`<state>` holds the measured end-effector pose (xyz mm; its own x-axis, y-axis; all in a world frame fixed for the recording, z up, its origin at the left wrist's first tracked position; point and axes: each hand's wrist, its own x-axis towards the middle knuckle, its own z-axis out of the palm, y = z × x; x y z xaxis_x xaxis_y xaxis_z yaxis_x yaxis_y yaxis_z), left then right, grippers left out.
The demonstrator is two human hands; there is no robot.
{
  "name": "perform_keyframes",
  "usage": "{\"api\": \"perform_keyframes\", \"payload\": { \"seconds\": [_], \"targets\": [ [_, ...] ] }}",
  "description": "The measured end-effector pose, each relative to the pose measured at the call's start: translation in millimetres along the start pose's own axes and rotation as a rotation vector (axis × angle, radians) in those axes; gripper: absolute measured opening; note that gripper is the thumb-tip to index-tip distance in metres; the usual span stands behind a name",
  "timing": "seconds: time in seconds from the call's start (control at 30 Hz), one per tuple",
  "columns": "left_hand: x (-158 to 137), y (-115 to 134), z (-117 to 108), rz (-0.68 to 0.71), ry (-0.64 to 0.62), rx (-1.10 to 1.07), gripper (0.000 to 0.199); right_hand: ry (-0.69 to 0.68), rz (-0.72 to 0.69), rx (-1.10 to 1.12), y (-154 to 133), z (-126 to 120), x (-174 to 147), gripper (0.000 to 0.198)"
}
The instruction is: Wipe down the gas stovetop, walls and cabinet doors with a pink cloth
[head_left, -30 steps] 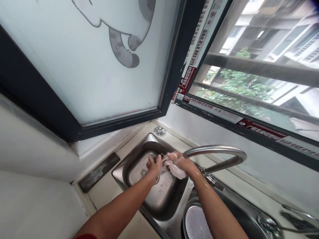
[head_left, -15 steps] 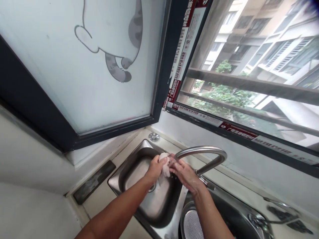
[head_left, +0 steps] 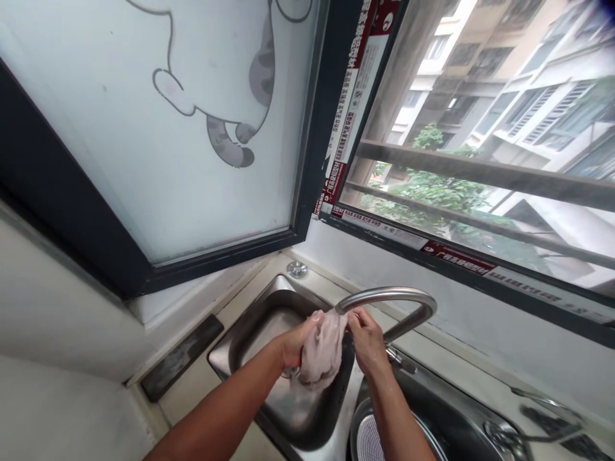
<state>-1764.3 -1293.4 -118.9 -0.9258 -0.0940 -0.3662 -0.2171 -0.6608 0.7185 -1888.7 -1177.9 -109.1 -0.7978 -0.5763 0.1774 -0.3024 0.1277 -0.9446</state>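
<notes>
A wet, pale pinkish cloth (head_left: 323, 351) hangs spread between my two hands, right under the faucet's (head_left: 390, 294) spout. Its lower end droops over the left sink basin (head_left: 273, 323). My left hand (head_left: 296, 342) grips the cloth's left side, its thumb on top near the upper edge. On the other side, my right hand (head_left: 366, 336) pinches the cloth's upper right edge close to the spout. The fingertips of both hands are partly hidden by the cloth.
A second basin (head_left: 446, 410) on the right holds a round pan with a perforated insert (head_left: 369, 440). A metal drain strainer (head_left: 296, 269) lies in the back corner. Behind the sink stand a frosted window pane (head_left: 216, 205) and a dark window frame (head_left: 384, 234).
The cloth was bunched up between my hands and now hangs opened out and lower. My right hand has moved slightly right, away from my left.
</notes>
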Motion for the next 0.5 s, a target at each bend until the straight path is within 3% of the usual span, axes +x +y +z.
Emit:
{"api": "perform_keyframes", "payload": {
  "seconds": [0.1,0.3,0.5],
  "targets": [
    [5,-4,1,0.015,0.027,0.048,0.076,0.07,0.019,0.016,4,0,-4,0.034],
    [14,10,-1,0.291,0.273,0.135,0.065,0.24,0.249,0.37,20,-3,-13,0.037],
    [0,33,1,0.418,0.439,0.425,0.026,0.284,0.29,0.438,27,-6,-13,0.038]
  ]
}}
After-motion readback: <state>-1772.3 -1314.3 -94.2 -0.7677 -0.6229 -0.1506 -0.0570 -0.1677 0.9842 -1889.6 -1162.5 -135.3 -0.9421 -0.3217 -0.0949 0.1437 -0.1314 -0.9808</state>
